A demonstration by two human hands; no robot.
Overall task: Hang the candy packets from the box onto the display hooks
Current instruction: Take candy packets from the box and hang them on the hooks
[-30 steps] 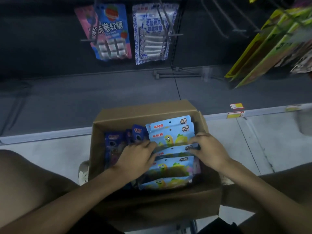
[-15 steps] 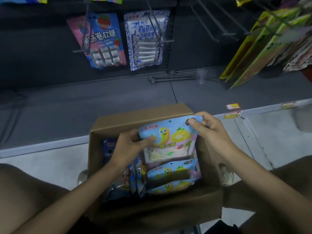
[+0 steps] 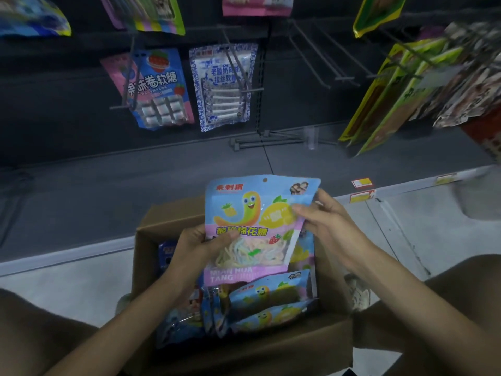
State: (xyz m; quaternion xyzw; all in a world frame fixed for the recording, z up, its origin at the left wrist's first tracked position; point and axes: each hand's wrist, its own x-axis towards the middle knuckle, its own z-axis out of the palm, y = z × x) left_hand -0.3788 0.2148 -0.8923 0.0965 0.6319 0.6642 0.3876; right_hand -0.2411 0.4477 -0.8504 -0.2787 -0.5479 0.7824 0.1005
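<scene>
A light-blue and pink candy packet (image 3: 252, 213) with a yellow worm cartoon is held upright above the open cardboard box (image 3: 168, 223). My left hand (image 3: 200, 245) grips its lower left edge, thumb across the front. My right hand (image 3: 322, 221) pinches its right edge, and more packets seem to sit behind it. More of the same packets (image 3: 271, 297) and dark blue packets (image 3: 168, 253) lie in the box. Empty display hooks (image 3: 320, 58) stick out of the dark back panel, above and to the right.
A blue-pink packet (image 3: 160, 88) and a blue-white packet (image 3: 225, 82) hang on hooks at upper left. Yellow-green packets (image 3: 390, 99) hang at the right. Loose hooks (image 3: 271, 139) lie on the dark shelf (image 3: 108, 191). My knees flank the box on the pale floor (image 3: 406, 218).
Both hands have lifted the worm packet up out of the box, from lying among the stack to upright above it. The view has tilted upward toward the hooks.
</scene>
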